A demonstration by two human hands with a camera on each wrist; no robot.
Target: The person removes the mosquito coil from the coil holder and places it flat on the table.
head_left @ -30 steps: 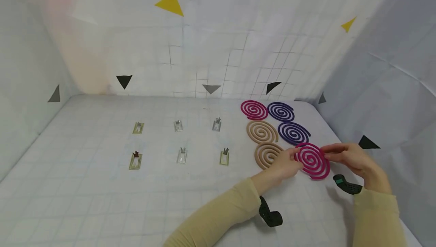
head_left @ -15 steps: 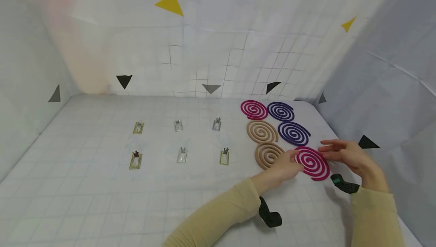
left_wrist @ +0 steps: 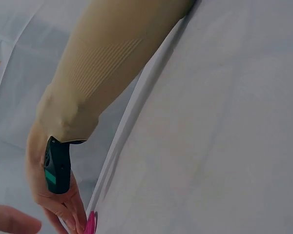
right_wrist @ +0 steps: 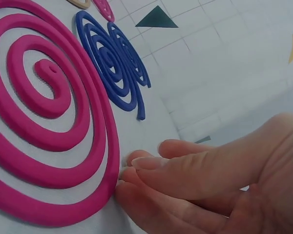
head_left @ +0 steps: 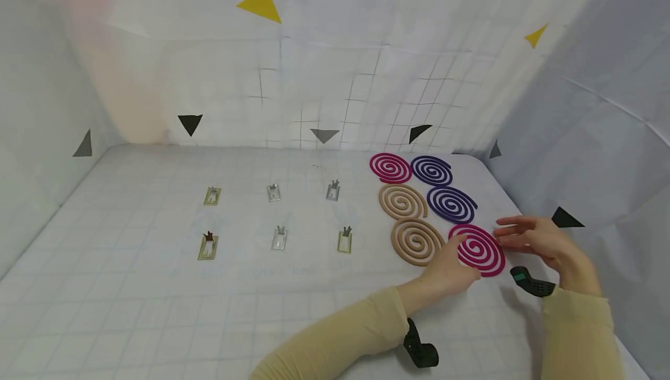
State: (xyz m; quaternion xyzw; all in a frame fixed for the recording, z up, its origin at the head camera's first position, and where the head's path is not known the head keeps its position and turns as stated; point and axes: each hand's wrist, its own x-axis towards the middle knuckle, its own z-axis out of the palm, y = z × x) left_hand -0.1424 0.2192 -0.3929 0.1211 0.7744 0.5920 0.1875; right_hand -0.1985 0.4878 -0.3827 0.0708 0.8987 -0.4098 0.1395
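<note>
A pink mosquito coil [head_left: 477, 250] lies flat on the white table at the near right. My left hand [head_left: 449, 270] is at its left side, thumb and fingers spread apart and reaching over its edge. On the other side my right hand [head_left: 541, 242] has its fingertips right at the rim, as the right wrist view shows the same pink coil [right_wrist: 44, 161] up close. The right hand's fingers [right_wrist: 136, 192] lie loosely bent alongside the edge. A tan coil [head_left: 417, 242] sits just left of the left hand, partly behind it.
Behind lie another tan coil [head_left: 402, 201], two dark blue coils [head_left: 451, 205] and a second pink coil [head_left: 390, 168]. Several small metal coil stands [head_left: 280, 239] are spread in two rows at left and middle. A grey sheet wall [head_left: 617, 153] rises close on the right.
The pink coil has gone from slightly raised and gripped at both sides to flat on the table. My left hand has shifted right and nearer, uncovering more of the tan coil.
</note>
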